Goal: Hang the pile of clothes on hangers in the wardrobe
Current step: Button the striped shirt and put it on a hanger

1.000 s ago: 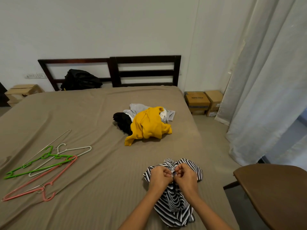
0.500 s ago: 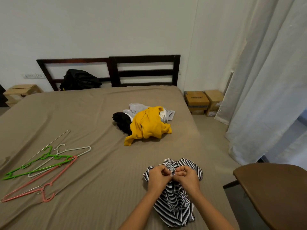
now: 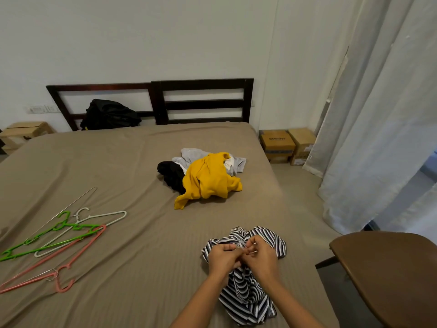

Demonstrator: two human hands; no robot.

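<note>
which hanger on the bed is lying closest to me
The pink hanger, at the near end of the bunch left of your left hand; the green and white ones lie farther up the bed.

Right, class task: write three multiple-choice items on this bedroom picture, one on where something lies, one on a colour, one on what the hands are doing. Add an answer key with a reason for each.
1. Where do the hangers lie on the bed?
A. on its left side
B. against the headboard
C. under the pile of clothes

2. What colour is the top garment of the clothes pile?
A. red
B. yellow
C. blue

3. What are the left hand and right hand doing?
A. resting flat on the sheet
B. lifting a hanger
C. pinching the striped garment together

Answers:
1 A: the green, white and pink hangers sit on the bed's left side, apart from the clothes.
2 B: a yellow garment lies over the grey and black ones.
3 C: both hands' fingertips meet on the bunched black-and-white fabric near the bed's front edge.
</note>
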